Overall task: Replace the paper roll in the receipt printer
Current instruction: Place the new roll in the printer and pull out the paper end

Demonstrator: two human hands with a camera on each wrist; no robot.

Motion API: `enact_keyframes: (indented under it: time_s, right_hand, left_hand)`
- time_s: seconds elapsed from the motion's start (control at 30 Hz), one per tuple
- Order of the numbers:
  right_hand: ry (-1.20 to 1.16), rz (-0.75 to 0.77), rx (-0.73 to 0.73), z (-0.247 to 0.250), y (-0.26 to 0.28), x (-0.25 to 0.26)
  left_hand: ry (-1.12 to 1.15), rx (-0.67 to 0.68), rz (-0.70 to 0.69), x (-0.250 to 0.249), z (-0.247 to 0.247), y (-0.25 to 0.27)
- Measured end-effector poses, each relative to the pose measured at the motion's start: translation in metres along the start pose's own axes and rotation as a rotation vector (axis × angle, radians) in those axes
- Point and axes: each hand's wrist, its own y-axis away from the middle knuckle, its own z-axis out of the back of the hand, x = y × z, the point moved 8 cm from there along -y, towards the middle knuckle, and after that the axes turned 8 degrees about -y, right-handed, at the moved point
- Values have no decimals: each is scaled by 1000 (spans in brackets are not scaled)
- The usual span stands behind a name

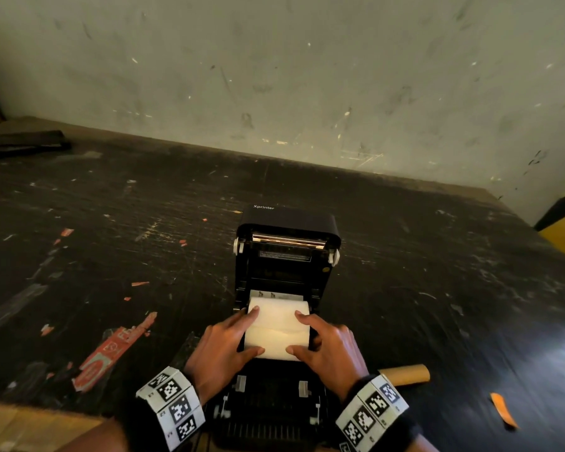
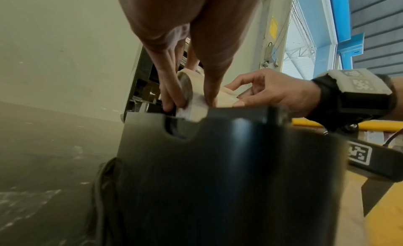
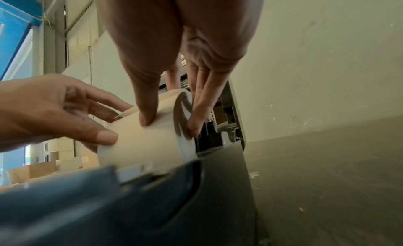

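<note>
while the black receipt printer sits low in the middle of the head view with its lid tipped up and back, a white paper roll lies across its open bay, its axis running left to right. the left hand grips the roll's left end: thumb on the near face, forefinger reaching over the top, and in the left wrist view the other fingers press against the flat end of the roll. the right hand holds the right end the same way, thumb in front and fingers curled over and around the side, as the right wrist view shows. both wrists wear bands with black and white square markers. just right of the printer, at lower right of the head view, a brown cardboard tube lies on the dark scratched table. an orange scrap lies further right, and a red and white strip of torn packaging lies left of the printer. behind the table stands a scuffed pale wall.
</note>
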Motion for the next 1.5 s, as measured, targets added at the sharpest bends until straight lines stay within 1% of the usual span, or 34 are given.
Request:
enact_keyframes:
  time_s: [0.17, 0.3, 0.47, 0.57, 0.67, 0.77, 0.83, 0.9, 1.0, 1.1, 1.23, 1.3, 1.37, 1.43, 1.5]
  right_hand:
    - [-35, -4, 35, -6, 2, -6]
    - [-47, -27, 54, -6, 0, -11]
    - [-59, -54, 92, -6, -3, -20]
    - [-23, -30, 98, -6, 0, -19]
    - [20, 10, 117, -6, 9, -19]
    - [26, 59, 107, -3, 15, -17]
    - [-13, 62, 110, -2, 17, -17]
    - [-91, 58, 46, 6, 16, -21]
    - [-186, 23, -101, 27, 16, -34]
    - [-157, -12, -175, 42, 15, -43]
    - [-186, -73, -265, 51, 11, -47]
    - [-170, -55, -246, 46, 8, -39]
    - [-176, -28, -189, 38, 7, -27]
    - [-114, 16, -89, 24, 2, -15]
    - [-12, 51, 29, 7, -3, -8]
  left_hand:
    - [12, -86, 3, 0, 0, 2]
    - [62, -114, 4, 3, 2, 5]
    - [21, -66, -23, 4, 1, 5]
    - [-26, -48, -78, 1, 1, 7]
    - [-30, -96, -134, 0, 3, 13]
    - [-4, -74, -140, 1, 5, 15]
    - [-22, -70, -142, 2, 7, 14]
    - [-99, -122, -155, 4, 12, 14]
    - [-210, -222, -226, 1, 17, 14]
    - [-238, -246, -269, -2, 14, 10]
    - [-235, -271, -319, -2, 8, 6]
    - [-212, -286, -318, 0, 6, 4]
    - [-188, -295, -322, 0, 6, 3]
    - [-134, -277, -313, 2, 6, 1]
    - [-51, -231, -292, 6, 7, -1]
